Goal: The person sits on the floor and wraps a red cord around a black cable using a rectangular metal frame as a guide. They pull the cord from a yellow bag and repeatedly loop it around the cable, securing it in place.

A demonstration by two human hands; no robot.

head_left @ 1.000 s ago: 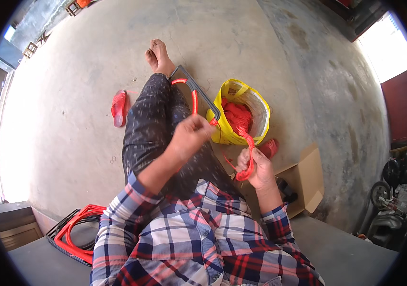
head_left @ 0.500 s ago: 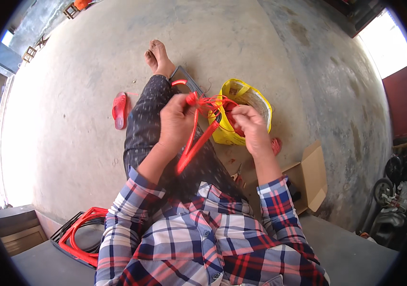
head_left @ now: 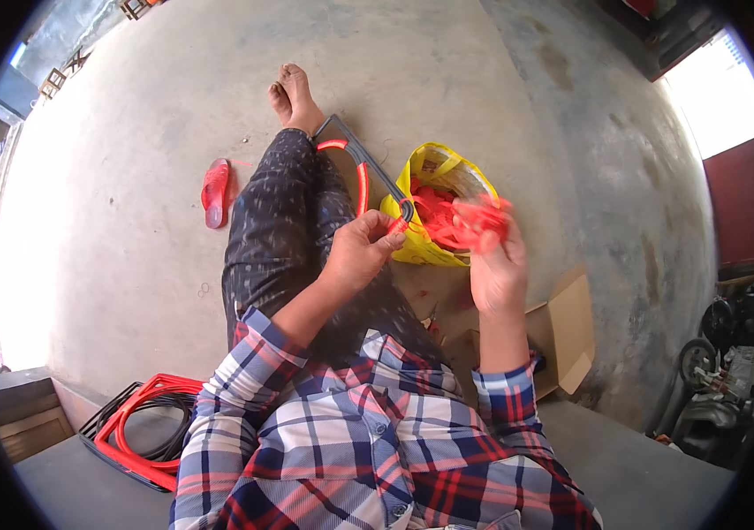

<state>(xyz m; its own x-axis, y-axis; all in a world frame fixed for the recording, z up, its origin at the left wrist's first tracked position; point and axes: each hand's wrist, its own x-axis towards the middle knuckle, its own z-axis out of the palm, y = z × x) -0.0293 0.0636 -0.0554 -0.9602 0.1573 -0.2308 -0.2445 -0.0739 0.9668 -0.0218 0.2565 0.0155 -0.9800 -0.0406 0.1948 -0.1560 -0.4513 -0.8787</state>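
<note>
My left hand (head_left: 361, 249) pinches the corner of a grey frame (head_left: 368, 161) with a red curved strip along it, resting across my lap. My right hand (head_left: 493, 256) is raised beside it and grips a blurred bunch of red cord (head_left: 479, 221). Just beyond both hands stands a yellow bag (head_left: 434, 168) filled with more red material. My legs in dark speckled trousers stretch toward a bare foot (head_left: 295, 95) on the concrete floor.
A red sandal (head_left: 214, 191) lies on the floor to the left. An open cardboard box (head_left: 562, 329) sits at my right. A pile of red and black frames (head_left: 143, 417) lies at lower left by a step. Machinery stands at the far right.
My right hand rose from my lap to the frame's corner, then pulled right with the red cord. My left hand stayed on the frame's corner.
</note>
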